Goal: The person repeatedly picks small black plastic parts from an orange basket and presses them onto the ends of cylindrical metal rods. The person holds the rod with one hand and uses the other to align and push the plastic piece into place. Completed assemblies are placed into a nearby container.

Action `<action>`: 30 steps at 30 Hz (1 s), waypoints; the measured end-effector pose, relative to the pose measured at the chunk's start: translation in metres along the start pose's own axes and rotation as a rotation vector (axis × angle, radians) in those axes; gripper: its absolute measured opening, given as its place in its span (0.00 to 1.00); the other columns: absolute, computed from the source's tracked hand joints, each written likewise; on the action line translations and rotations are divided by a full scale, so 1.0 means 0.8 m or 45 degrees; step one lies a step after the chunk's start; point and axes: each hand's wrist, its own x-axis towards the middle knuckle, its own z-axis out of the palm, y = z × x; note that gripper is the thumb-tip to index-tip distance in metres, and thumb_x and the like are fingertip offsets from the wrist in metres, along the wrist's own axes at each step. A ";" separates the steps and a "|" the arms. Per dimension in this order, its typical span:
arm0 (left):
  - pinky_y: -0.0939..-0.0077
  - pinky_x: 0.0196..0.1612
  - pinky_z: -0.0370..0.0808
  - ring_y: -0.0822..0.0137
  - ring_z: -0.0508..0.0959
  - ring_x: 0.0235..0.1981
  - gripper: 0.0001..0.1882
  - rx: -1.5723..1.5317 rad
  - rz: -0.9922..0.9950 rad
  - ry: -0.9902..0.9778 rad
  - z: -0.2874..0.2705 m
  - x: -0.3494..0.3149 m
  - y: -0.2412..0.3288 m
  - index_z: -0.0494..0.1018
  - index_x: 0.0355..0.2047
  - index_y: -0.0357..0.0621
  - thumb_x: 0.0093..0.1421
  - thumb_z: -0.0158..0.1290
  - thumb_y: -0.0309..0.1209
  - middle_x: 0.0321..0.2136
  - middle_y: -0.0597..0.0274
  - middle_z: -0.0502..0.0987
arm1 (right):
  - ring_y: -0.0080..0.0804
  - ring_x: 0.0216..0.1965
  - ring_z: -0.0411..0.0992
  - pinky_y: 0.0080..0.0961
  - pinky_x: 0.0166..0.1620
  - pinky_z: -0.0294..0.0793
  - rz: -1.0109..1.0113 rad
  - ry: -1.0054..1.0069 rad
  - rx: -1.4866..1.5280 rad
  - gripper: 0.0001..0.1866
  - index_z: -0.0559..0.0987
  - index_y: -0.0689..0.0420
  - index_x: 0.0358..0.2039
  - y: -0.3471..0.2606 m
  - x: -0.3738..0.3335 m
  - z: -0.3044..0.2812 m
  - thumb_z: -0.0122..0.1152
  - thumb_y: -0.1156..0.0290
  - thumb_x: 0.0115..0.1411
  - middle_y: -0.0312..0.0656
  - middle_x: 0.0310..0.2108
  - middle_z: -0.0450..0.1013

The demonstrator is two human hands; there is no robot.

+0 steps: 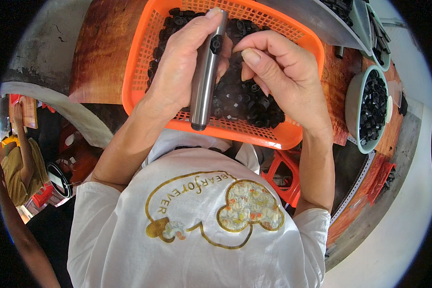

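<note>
My left hand (pixel 175 67) is wrapped round a silver metal tube (pixel 203 89), thumb at its far end. The tube is held lengthwise, its dark threaded end pointing back toward my body. A small black fitting (pixel 216 44) sits on the tube's side near the far end. Just right of the tube is my right hand (pixel 290 79), its thumb and forefinger drawn together and the other fingers curled. Anything between those fingertips is too small to make out. Beneath both hands stands an orange plastic basket (pixel 259 137) holding many small black parts (pixel 242 105).
The basket rests at a wooden table (pixel 101 53). To the right, a pale green bowl (pixel 353 110) holds more black parts, near a grey metal tray (pixel 317 17). A red stool (pixel 293 180) stands below. Another person (pixel 21 165) sits at the far left.
</note>
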 end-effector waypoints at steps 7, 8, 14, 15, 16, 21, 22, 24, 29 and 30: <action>0.82 0.15 0.61 0.76 0.66 0.12 0.22 -0.024 -0.064 -0.204 0.004 -0.002 -0.002 0.71 0.28 0.44 0.68 0.44 0.49 0.15 0.67 0.69 | 0.15 0.27 0.67 0.13 0.32 0.69 -0.014 -0.043 0.060 0.05 0.73 0.62 0.38 -0.001 0.024 0.007 0.56 0.73 0.66 0.31 0.27 0.70; 0.81 0.15 0.61 0.76 0.66 0.12 0.22 -0.016 -0.073 -0.218 0.003 -0.001 -0.003 0.71 0.28 0.44 0.69 0.44 0.49 0.15 0.67 0.68 | 0.14 0.28 0.67 0.14 0.32 0.69 -0.029 -0.030 0.087 0.05 0.73 0.62 0.38 0.000 0.027 0.009 0.57 0.73 0.66 0.31 0.27 0.70; 0.80 0.17 0.63 0.75 0.67 0.13 0.24 -0.047 -0.138 -0.194 0.001 0.000 -0.003 0.71 0.31 0.43 0.69 0.39 0.51 0.15 0.64 0.70 | 0.14 0.27 0.69 0.13 0.31 0.68 0.050 0.154 -0.049 0.15 0.70 0.60 0.39 0.006 0.033 0.013 0.67 0.70 0.59 0.32 0.27 0.72; 0.79 0.17 0.63 0.74 0.67 0.13 0.24 -0.048 -0.104 -0.122 0.002 0.000 -0.004 0.71 0.32 0.43 0.69 0.39 0.51 0.15 0.64 0.69 | 0.14 0.27 0.69 0.12 0.30 0.67 0.046 0.176 -0.062 0.17 0.69 0.60 0.40 0.007 0.034 0.012 0.69 0.69 0.58 0.32 0.27 0.72; 0.79 0.17 0.63 0.74 0.67 0.13 0.25 -0.048 -0.068 -0.051 0.003 -0.002 -0.004 0.71 0.32 0.42 0.69 0.38 0.51 0.15 0.64 0.69 | 0.14 0.27 0.69 0.12 0.30 0.66 0.094 0.175 -0.026 0.17 0.70 0.60 0.40 0.007 0.034 0.012 0.69 0.68 0.58 0.32 0.27 0.72; 0.81 0.18 0.64 0.76 0.68 0.16 0.25 0.065 0.121 -0.018 0.001 -0.008 -0.004 0.72 0.42 0.41 0.71 0.34 0.49 0.20 0.66 0.71 | 0.14 0.28 0.69 0.12 0.29 0.64 0.341 0.180 0.202 0.17 0.72 0.59 0.40 0.006 0.028 0.015 0.68 0.63 0.59 0.31 0.27 0.72; 0.81 0.21 0.66 0.76 0.69 0.18 0.24 0.101 0.198 -0.016 0.001 -0.009 -0.004 0.72 0.40 0.40 0.71 0.36 0.48 0.21 0.65 0.72 | 0.17 0.28 0.71 0.15 0.31 0.67 0.268 0.229 0.200 0.16 0.73 0.61 0.39 0.007 0.026 0.020 0.67 0.63 0.60 0.34 0.28 0.73; 0.79 0.24 0.70 0.73 0.72 0.21 0.21 0.116 0.379 -0.008 0.001 -0.007 -0.006 0.71 0.38 0.42 0.71 0.38 0.47 0.24 0.63 0.73 | 0.22 0.30 0.73 0.21 0.34 0.74 0.159 0.327 0.193 0.17 0.74 0.65 0.37 0.009 0.024 0.035 0.64 0.62 0.62 0.40 0.29 0.74; 0.73 0.49 0.71 0.71 0.74 0.42 0.24 -0.066 0.481 0.097 0.001 0.001 -0.017 0.71 0.48 0.36 0.73 0.34 0.44 0.40 0.60 0.75 | 0.24 0.34 0.72 0.22 0.37 0.74 0.057 0.478 0.188 0.26 0.73 0.69 0.40 0.015 0.021 0.067 0.62 0.52 0.63 0.42 0.32 0.74; 0.71 0.53 0.70 0.70 0.74 0.45 0.24 -0.156 0.457 0.035 -0.003 0.002 -0.018 0.71 0.48 0.35 0.74 0.34 0.44 0.42 0.59 0.75 | 0.23 0.34 0.72 0.21 0.37 0.74 0.058 0.522 0.258 0.26 0.72 0.68 0.40 0.017 0.022 0.073 0.61 0.53 0.63 0.42 0.33 0.74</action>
